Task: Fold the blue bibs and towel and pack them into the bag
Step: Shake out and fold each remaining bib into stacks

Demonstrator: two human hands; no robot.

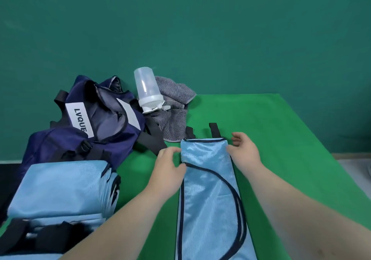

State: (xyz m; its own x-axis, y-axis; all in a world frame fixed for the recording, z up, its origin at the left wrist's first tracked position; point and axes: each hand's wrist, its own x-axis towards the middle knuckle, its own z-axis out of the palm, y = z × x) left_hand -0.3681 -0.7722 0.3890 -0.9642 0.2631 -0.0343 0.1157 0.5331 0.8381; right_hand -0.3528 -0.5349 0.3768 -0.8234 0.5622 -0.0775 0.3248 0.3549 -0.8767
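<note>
Head view: a light blue bib [208, 189] with dark trim lies folded into a long narrow strip on the green bench [281, 131], running from the near edge toward the back. Two black straps [214, 129] protrude from its far end.

The left hand [168, 168] is at the strip's left edge near the far end. Its grip is closed on the bib, with curled fingers and thumb pinching the trimmed edge. The right hand [244, 151] is at the opposite edge. Its grip is relaxed and holds nothing, and the thumb touches the bib's right side.

A stack of folded bibs [60, 187] lies at near left. Behind it, the navy bag [104, 123] sits unzipped. A grey striped towel [176, 111] lies crumpled beside the bag, with a translucent bottle [147, 90] resting cap-down against it.
</note>
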